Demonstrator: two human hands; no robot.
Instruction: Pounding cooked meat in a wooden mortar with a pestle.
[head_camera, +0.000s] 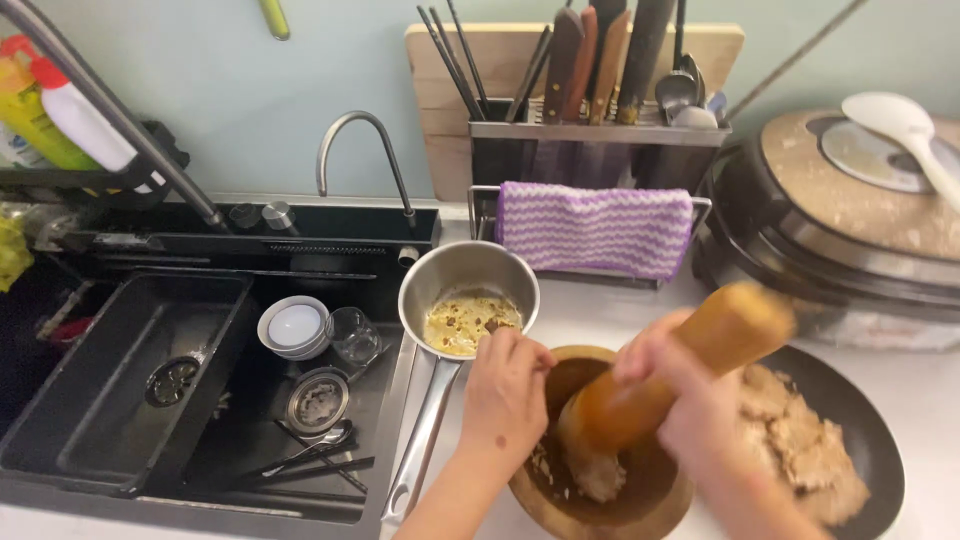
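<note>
Mortar (640, 500): round wooden bowl, brown, darker inside, stood on the white counter (930, 400) at the bottom middle of the view, between the saucepan and the pan. Pale mashed bits lay at its bottom and clung to the inner wall. Its lower rim was cut off by the frame edge.

Pestle (670, 375): thick wooden club, orange-brown, tilted with its top toward the upper right. Its broad lower end sat inside the mortar, coated in pale mash. The upper end was blurred.

Right hand (690, 400): clenched around the pestle's middle, fingers wrapped over the shaft.

Left hand (505, 395): laid on the mortar's left rim, fingers curled over the edge, gripping it.

Saucepan (468, 295): small steel pot with a long handle pointing toward the lower left, just beside the left hand, on the sink's edge. It held a thin yellowish residue with dark specks.

Pan (860, 410): dark, to the right of the mortar, holding pale brown shredded food; partly hidden by the right arm.

Sink (130, 400): black, at left, with a small white bowl (295, 325), a glass, a strainer, and utensils lying in it.

Cloth (595, 228): purple and white zigzag, hung over a rail behind the saucepan.

Rack (595, 135): metal holder with knives, chopsticks and spoons, before a wooden board.

Cooker (850, 215): round lidded appliance at right, a white spoon (900, 125) resting on top.
</note>
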